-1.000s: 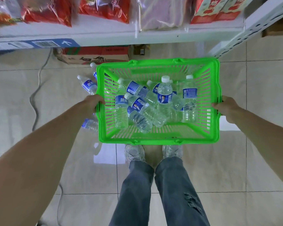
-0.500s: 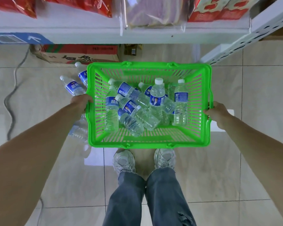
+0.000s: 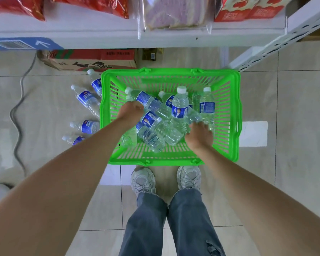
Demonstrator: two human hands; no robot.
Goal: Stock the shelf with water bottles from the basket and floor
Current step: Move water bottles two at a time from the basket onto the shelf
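A green plastic basket (image 3: 236,115) stands on the tiled floor just in front of my shoes, with several clear water bottles (image 3: 180,108) with blue labels piled inside it. Both my hands are inside the basket. My left hand (image 3: 131,112) is curled around a bottle lying along the basket's left side; its base (image 3: 127,140) shows below my wrist. My right hand (image 3: 199,133) lies with fingers apart on the pile's right part, fingertips touching a bottle. Several more bottles (image 3: 87,100) lie on the floor left of the basket. The white shelf (image 3: 100,37) runs across the top.
Red snack bags and boxes fill the shelf board above. A cardboard box (image 3: 92,61) sits under the shelf behind the floor bottles. A grey cable (image 3: 17,111) snakes over the tiles at left. The shelf's white upright (image 3: 277,37) slants at the upper right.
The basket went down onto the floor. Both hands let go of its side rims and moved inside it onto the bottles.
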